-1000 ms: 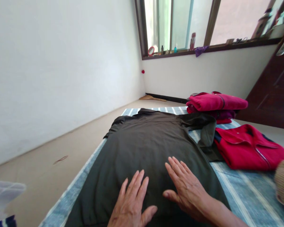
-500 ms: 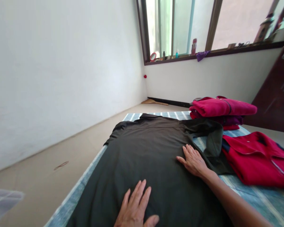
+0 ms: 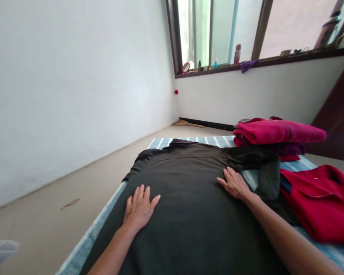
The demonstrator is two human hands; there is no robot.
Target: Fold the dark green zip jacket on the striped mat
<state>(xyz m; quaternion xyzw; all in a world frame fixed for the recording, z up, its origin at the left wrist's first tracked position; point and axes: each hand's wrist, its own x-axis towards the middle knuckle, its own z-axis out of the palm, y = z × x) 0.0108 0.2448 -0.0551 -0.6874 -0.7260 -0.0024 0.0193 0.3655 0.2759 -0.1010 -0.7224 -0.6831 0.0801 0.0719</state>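
A dark olive shirt [image 3: 189,198] lies spread flat, back up, on a blue striped mat [image 3: 103,217] on the floor. My left hand [image 3: 140,208] presses palm down on the shirt near its left edge, fingers apart. My right hand [image 3: 234,184] lies flat on the shirt's right side, close to the folded-over right sleeve [image 3: 268,172]. Neither hand grips anything.
A red zip jacket [image 3: 318,200] lies on the mat to the right. Behind it sits a stack of folded magenta clothes [image 3: 275,133]. A white wall runs along the left, a windowsill with small bottles [image 3: 237,53] is at the back, and a dark wooden door [image 3: 338,118] stands at far right.
Both hands slid forward and apart over the shirt: the right went up to the right shoulder area first, then the left moved out to the left side.
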